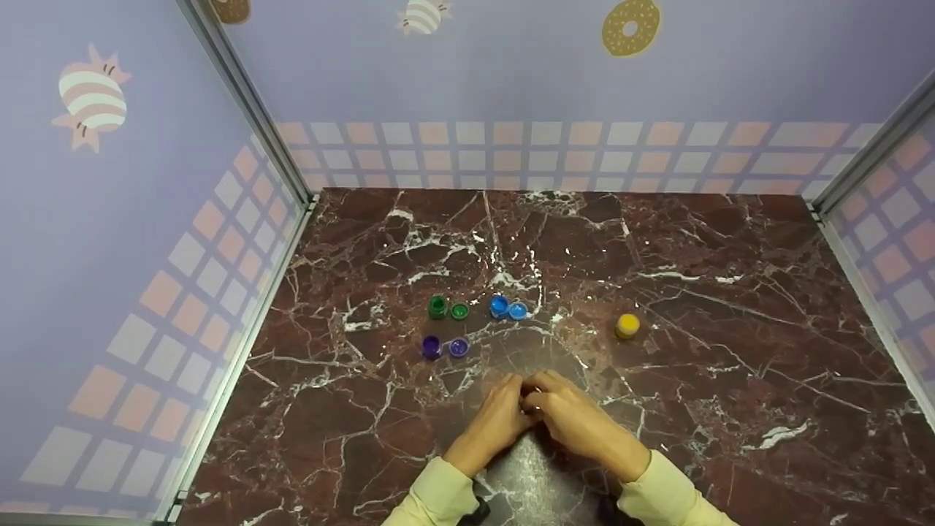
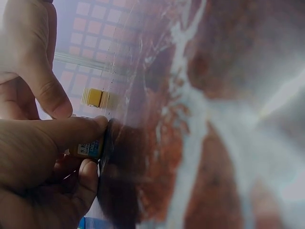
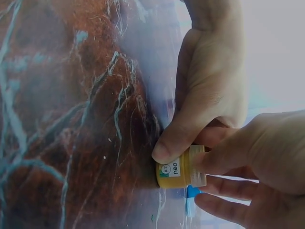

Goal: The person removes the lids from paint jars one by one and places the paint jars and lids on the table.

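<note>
Both hands meet low over the near middle of the table, around a small ochre-yellow paint jar (image 3: 170,175). My left hand (image 1: 502,410) grips the jar's body by its label, thumb on one side and fingers on the other. The thumb and fingers of my right hand (image 1: 573,418) pinch the jar's clear ribbed lid (image 3: 196,155), which sits on the jar. In the right wrist view the jar's base is close to the tabletop; contact is unclear. The hands hide this jar in the head view.
Beyond the hands stand open jars of green (image 1: 437,307), blue (image 1: 499,306) and purple paint (image 1: 431,347). Their lids, green (image 1: 459,311), blue (image 1: 517,311) and purple (image 1: 459,348), lie beside them. A yellow jar (image 1: 627,326) stands to the right. Patterned walls border the marbled table (image 1: 730,351).
</note>
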The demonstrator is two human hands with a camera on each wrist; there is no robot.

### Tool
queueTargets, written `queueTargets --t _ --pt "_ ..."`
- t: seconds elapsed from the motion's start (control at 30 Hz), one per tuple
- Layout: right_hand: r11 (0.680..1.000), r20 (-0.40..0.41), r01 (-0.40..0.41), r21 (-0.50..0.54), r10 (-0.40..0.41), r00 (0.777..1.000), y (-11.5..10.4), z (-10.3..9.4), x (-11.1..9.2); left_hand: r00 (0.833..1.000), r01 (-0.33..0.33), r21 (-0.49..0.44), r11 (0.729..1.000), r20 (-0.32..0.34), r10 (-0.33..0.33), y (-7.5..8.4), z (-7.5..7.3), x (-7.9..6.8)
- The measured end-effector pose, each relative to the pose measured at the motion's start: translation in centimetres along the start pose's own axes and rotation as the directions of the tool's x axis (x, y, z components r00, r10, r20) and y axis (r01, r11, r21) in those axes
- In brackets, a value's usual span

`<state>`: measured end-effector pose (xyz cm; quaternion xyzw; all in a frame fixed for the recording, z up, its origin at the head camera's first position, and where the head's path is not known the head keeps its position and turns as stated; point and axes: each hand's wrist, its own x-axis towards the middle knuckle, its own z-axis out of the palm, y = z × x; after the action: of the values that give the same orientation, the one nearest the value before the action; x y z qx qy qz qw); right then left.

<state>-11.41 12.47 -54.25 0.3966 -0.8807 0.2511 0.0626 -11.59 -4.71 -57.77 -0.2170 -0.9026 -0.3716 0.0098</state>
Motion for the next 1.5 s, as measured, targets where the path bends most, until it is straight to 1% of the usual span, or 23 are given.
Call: queueTargets --t 0.2,0.3,0.37,0.43,0.5,0.53,0.63,0.7,0.73,0.8,0.87,0.97,1.07,1.17,1.27,1.33,1.5 --pt "0.998 -0.023 0.003 0.055 -0.002 1.0 0.1 -0.1 -0.3 1.0 0.005 -0.002 1.0 0.005 -0.005 0.0 0.0 0.0" --pt "0.996 -0.045 -0.014 0.086 0.018 0.999 0.1 -0.3 -0.5 1.0 -0.003 -0.01 1.0 0.006 0.003 0.0 0.0 0.0" --pt "0.994 -0.071 -0.047 0.103 0.054 0.996 0.1 -0.4 -0.6 1.0 -0.012 -0.014 1.0 0.006 0.012 -0.1 0.0 0.0" --pt "0.987 -0.102 -0.108 0.123 0.121 0.987 0.0 -0.5 -0.6 1.0 -0.014 -0.021 1.0 0.006 0.015 0.0 0.0 0.0" --pt "0.97 -0.145 -0.187 0.155 0.21 0.967 -0.2 -0.6 -0.6 1.0 -0.007 -0.038 0.999 0.01 0.007 0.0 0.0 0.0" --pt "0.958 -0.169 -0.233 0.169 0.261 0.95 -0.2 -0.6 -0.5 1.0 0.001 -0.051 0.999 0.013 0.0 0.1 0.0 0.0" --pt "0.905 -0.222 -0.364 0.219 0.409 0.885 -0.3 -0.7 -0.3 0.999 0.027 -0.091 0.995 0.028 -0.025 0.1 0.1 0.1" --pt "0.876 -0.252 -0.425 0.228 0.475 0.843 -0.2 -0.7 -0.1 0.999 0.035 -0.109 0.993 0.034 -0.032 0.2 0.1 0.1" --pt "0.865 -0.263 -0.447 0.227 0.496 0.827 -0.2 -0.6 -0.1 0.999 0.036 -0.11 0.993 0.034 -0.032 0.2 0.0 0.1" --pt "0.853 -0.277 -0.476 0.215 0.52 0.808 -0.2 -0.6 0.0 0.999 0.037 -0.107 0.994 0.035 -0.033 0.2 0.0 0.1" --pt "0.849 -0.285 -0.491 0.195 0.528 0.8 -0.3 -0.5 0.2 0.999 0.034 -0.104 0.994 0.032 -0.031 0.2 0.0 0.1" --pt "0.846 -0.272 -0.501 0.182 0.533 0.801 -0.6 -0.2 0.4 0.999 0.028 -0.084 0.996 0.026 -0.026 0.2 -0.1 0.1" --pt "0.849 -0.252 -0.508 0.148 0.529 0.81 -1.1 0.1 0.7 1.0 -0.001 -0.046 0.999 0.008 0.002 0.1 -0.1 0.0" --pt "0.861 -0.246 -0.502 0.08 0.505 0.828 -1.7 0.5 0.8 0.999 -0.046 -0.008 0.999 -0.015 0.046 0.0 0.0 -0.1" --pt "0.877 -0.252 -0.481 0.01 0.468 0.847 -2.1 0.8 0.8 0.997 -0.072 0.012 0.997 -0.026 0.072 -0.1 0.0 -0.1" --pt "0.885 -0.25 -0.465 -0.001 0.45 0.858 -2.3 0.9 0.8 0.997 -0.076 0.016 0.997 -0.028 0.077 -0.1 0.0 -0.2" --pt "0.895 -0.239 -0.445 -0.025 0.426 0.872 -2.7 1.2 0.8 0.998 -0.061 0.013 0.998 -0.022 0.061 -0.2 0.0 -0.2"
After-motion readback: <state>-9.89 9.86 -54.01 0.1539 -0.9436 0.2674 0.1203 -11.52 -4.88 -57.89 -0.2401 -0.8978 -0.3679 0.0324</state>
